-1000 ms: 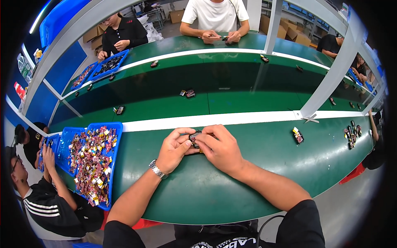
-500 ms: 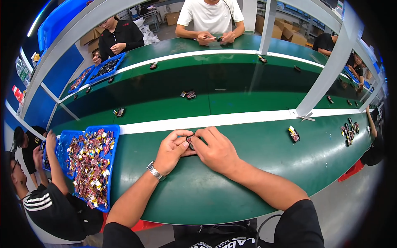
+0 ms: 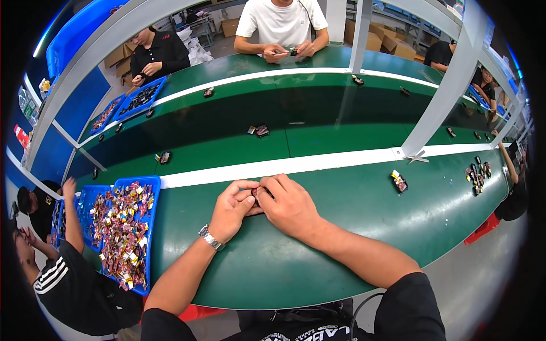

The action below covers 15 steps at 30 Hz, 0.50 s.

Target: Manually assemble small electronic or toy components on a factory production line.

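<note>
White lettering [image 3: 327,334] on wearer's black shirt [image 3: 410,307], partly cut off.

Right of the tray [image 3: 152,227], the left hand [image 3: 228,213] and right hand [image 3: 289,209] are covering most of a dark part [image 3: 254,192], hiding its details. In the tray, heaped pieces [image 3: 128,227] are hiding one another. Left of the tray, a co-worker's raised hand [image 3: 69,188] is blurring. Beyond the tray, the upper edge is cutting off a person's [image 3: 283,24] head. Far right of the tray, a cluster [image 3: 479,176] is appearing too small to tell.

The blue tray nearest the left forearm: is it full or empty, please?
Well filled: small red, white and yellow parts lie heaped across the blue tray.
</note>
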Available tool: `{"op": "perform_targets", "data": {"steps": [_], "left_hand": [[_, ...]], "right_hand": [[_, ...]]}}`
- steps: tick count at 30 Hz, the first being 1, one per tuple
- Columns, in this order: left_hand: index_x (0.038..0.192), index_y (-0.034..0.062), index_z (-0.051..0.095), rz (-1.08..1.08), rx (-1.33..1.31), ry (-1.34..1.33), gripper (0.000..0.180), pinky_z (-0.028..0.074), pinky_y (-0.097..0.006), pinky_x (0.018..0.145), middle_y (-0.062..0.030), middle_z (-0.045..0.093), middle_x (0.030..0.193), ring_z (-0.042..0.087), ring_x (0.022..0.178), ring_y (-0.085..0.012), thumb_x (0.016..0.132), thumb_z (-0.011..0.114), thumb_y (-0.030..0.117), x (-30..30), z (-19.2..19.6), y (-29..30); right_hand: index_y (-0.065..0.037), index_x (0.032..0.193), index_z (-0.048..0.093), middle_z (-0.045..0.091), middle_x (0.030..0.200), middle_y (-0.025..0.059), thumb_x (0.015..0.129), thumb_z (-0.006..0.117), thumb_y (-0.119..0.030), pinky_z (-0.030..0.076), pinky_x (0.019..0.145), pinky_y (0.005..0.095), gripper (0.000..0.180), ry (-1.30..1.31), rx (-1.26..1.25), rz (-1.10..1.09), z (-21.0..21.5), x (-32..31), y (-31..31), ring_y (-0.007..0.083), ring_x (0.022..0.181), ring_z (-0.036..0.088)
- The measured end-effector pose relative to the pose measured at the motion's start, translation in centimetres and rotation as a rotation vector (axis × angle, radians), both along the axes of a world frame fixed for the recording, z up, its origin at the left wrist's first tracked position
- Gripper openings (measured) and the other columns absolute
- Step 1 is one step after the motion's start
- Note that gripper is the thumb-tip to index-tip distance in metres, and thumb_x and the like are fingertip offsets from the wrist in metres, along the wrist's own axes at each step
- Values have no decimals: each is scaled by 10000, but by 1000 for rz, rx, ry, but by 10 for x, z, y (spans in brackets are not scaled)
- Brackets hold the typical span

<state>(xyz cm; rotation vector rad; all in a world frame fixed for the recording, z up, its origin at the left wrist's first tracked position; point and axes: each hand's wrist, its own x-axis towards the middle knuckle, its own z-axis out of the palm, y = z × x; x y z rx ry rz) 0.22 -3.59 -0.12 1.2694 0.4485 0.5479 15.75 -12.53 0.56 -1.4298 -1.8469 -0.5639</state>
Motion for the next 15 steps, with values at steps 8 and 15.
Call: {"op": "perform_targets", "data": {"steps": [8, 15], "left_hand": [[1374, 35, 389, 24, -58, -39, 380, 509, -399, 996, -172, 538, 1326, 578, 1182, -242, 1004, 472, 64, -4, -1, 4], [1449, 42, 306, -28, -73, -102, 552, 455, -486, 1038, -224, 363, 1493, 463, 1317, -344, 978, 557, 181, 1, 3, 7]], "right_hand": [[-2, 953, 660, 623, 1089, 109, 754, 726, -86, 555, 768, 342, 227, 192, -86, 32, 2, -7, 5, 266, 958, 622], [-6, 949, 667, 647, 1089, 158, 740, 724, -83, 506, 875, 425, 230, 309, -118, -331, -9, 133, 76, 350, 1005, 614]]}}
